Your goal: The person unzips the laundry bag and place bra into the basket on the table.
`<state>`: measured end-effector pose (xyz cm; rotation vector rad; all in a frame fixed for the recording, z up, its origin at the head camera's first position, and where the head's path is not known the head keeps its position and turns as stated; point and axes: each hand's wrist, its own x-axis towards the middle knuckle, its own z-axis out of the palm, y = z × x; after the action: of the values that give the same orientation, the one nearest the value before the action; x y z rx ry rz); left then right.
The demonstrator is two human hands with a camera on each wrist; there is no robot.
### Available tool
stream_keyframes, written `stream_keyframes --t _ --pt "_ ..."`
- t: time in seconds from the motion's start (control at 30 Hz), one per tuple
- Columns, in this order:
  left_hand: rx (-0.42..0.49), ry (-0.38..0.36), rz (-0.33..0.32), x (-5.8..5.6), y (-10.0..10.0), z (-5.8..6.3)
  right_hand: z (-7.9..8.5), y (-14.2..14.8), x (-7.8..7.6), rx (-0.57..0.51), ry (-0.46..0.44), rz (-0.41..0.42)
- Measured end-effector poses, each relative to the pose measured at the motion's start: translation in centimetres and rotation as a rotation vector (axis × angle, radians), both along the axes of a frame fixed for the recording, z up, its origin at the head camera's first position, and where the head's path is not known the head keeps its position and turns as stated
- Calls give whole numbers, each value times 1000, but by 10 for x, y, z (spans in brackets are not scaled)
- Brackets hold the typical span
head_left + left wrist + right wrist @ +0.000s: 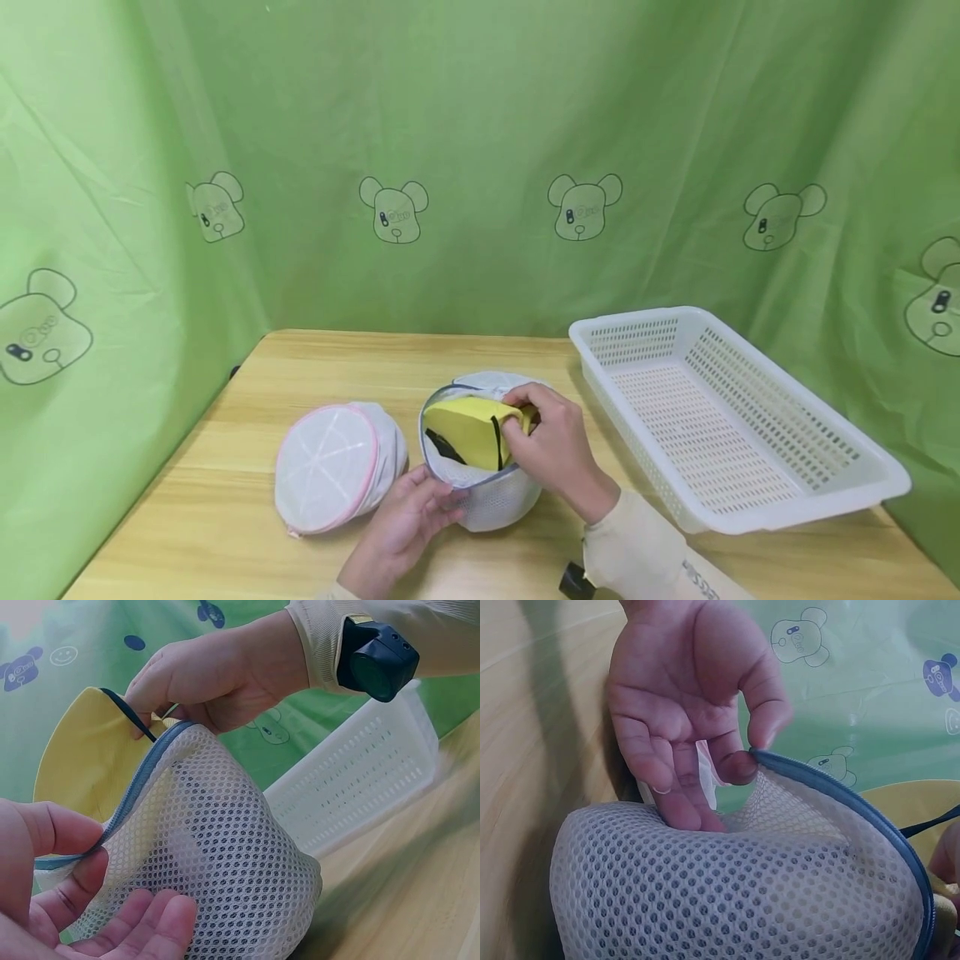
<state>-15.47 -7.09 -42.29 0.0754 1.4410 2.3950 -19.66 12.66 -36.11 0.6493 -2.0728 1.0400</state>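
A white mesh laundry bag (498, 502) with a blue zip edge stands unzipped near the middle of the table. My left hand (411, 518) pinches its zip edge between thumb and forefinger, while the other fingers lie along the mesh. At the bag's mouth, my right hand (553, 435) grips a yellow cloth item (463, 421) with thin black trim and a black patch. That item is partly inside the bag, and its lower part shows faintly through the mesh in the left wrist view. Its exact kind I cannot tell.
Left of the bag lies a second white mesh laundry bag (326, 468) with a pink rim. A white plastic basket (637, 442) with slotted walls takes up the table's right side. Behind the wooden table (225, 467) hangs a green curtain (480, 275) printed with bear heads.
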Motion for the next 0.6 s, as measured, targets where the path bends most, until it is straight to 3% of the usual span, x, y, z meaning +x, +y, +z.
stream_keyframes --t 0.6 --pt "4 -1 22 0 1 -1 -1 2 -4 -82 70 -23"
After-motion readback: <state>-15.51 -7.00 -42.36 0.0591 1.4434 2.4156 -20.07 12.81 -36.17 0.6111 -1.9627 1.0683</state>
